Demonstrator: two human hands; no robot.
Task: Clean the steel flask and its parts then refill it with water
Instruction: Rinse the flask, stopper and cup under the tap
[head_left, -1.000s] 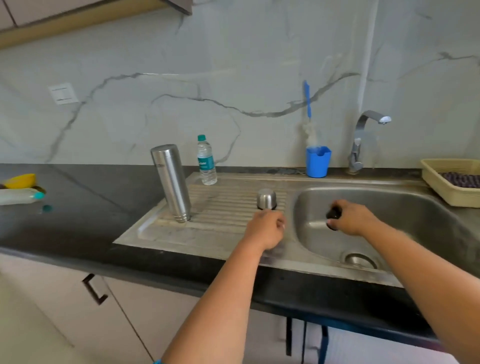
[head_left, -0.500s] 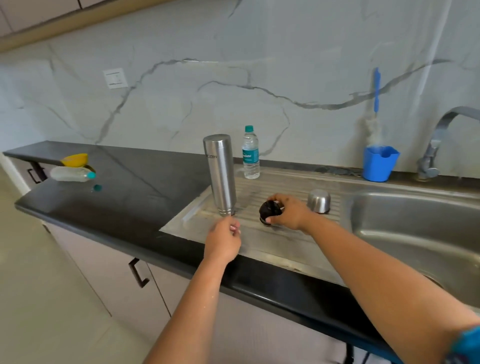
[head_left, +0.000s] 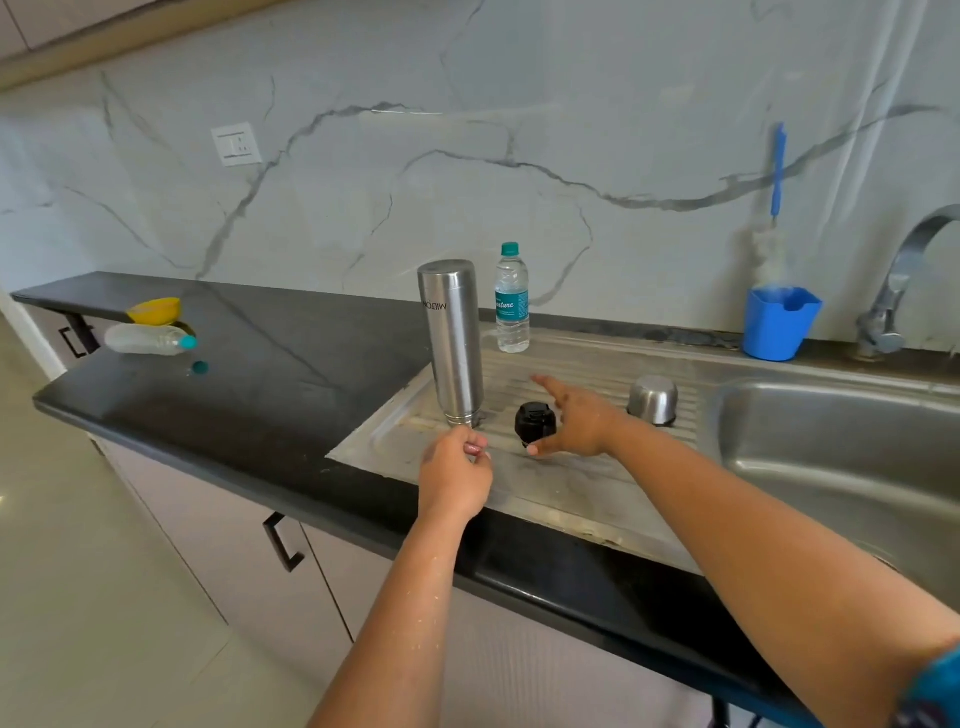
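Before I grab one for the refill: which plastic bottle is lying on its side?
The capless bottle on the black counter far left, beside the yellow bowl. The teal-capped, labelled bottle behind the flask stands upright.

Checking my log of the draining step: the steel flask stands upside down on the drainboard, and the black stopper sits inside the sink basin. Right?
Not quite. The head view shows the black stopper on the drainboard, between the steel flask and the steel cap, not in the sink basin. The flask does stand upside down there.
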